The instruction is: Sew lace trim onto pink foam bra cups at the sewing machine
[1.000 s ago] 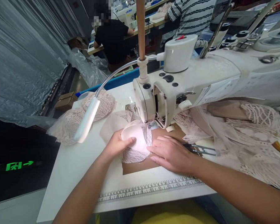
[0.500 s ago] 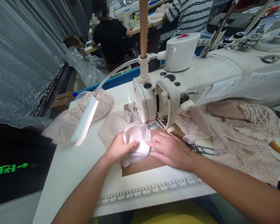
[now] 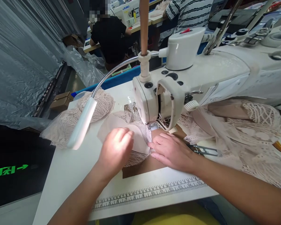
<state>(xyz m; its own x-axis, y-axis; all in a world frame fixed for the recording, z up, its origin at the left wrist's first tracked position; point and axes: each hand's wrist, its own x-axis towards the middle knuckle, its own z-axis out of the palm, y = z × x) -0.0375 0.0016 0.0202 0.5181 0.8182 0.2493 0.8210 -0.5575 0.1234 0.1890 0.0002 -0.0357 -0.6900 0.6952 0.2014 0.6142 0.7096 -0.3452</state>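
Observation:
A pale pink bra cup (image 3: 140, 137) with lace edging lies under the needle end of a white sewing machine (image 3: 146, 104). My left hand (image 3: 118, 148) is over the cup's left part, fingers curled in and slightly blurred. Its thumb and fingertips are hidden, so what it holds, if anything, is unclear. At the cup's right edge, my right hand (image 3: 170, 150) lies flat, fingers stretched out with the fingertips on the lace. Sheer fabric (image 3: 107, 125) spreads behind my left hand. Beneath the cup is a brown plate (image 3: 140, 168) on the white table.
A bundle of lace pieces (image 3: 96, 106) sits at left, beside a lamp (image 3: 81, 123) on a bendable neck. More lace garments (image 3: 245, 134) are heaped at right. A printed ruler (image 3: 150, 193) runs along the front edge. Two people work at tables beyond.
My left hand has let its thumb-and-finger grip on the cup's edge go, lifted and curled over the cup's left part. My right hand stays in nearly the same place.

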